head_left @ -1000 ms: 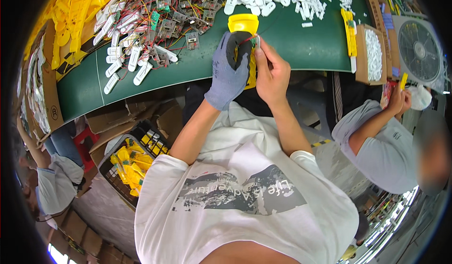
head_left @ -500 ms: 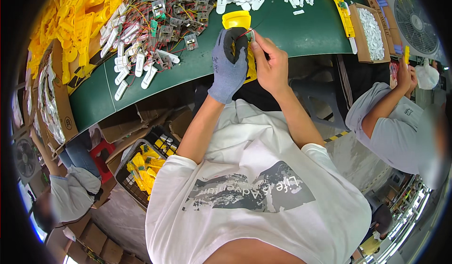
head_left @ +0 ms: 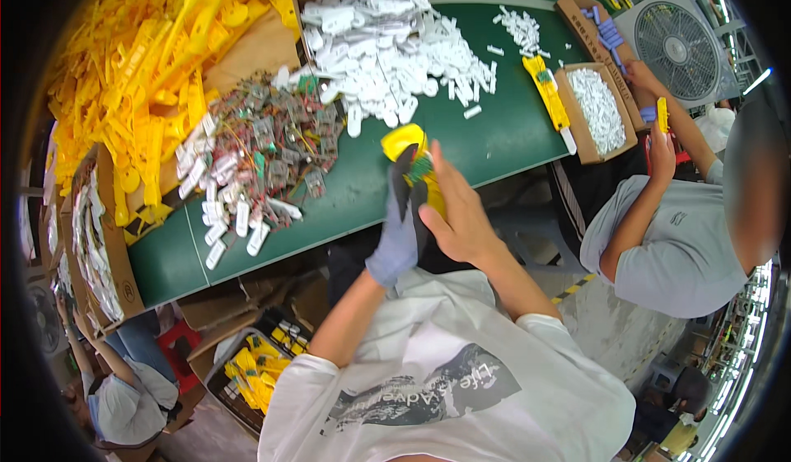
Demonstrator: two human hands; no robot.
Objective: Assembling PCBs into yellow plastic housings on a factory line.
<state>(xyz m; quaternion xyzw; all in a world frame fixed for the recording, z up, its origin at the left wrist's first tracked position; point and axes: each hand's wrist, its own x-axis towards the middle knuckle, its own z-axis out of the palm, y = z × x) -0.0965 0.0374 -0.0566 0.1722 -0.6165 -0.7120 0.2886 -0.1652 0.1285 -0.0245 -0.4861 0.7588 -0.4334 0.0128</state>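
Note:
My left hand [head_left: 397,231], in a grey-blue glove with dark fingers, is closed around a yellow plastic casing [head_left: 404,142] at the table's front edge. Inside the casing a green circuit board [head_left: 421,168] shows between the hands. My bare right hand [head_left: 463,219] rests against the casing's right side. Its fingers stretch upward and its thumb reaches across toward the glove. The casing's lower part is mostly covered by both hands. Nearest beyond it lies a heap of white plastic pieces [head_left: 371,50].
Wired modules [head_left: 272,128] and yellow casings [head_left: 156,58] are piled left on the green table [head_left: 346,190]. A carton of small white parts [head_left: 597,112] and a long yellow piece [head_left: 546,91] lie right. A basket of yellow parts [head_left: 255,371] stands below. A co-worker [head_left: 671,231] sits right.
The view has shifted, showing more of the table's far side. My right hand has gone from a pinch near thin wires to stretched fingers against the casing. My left hand still holds the casing.

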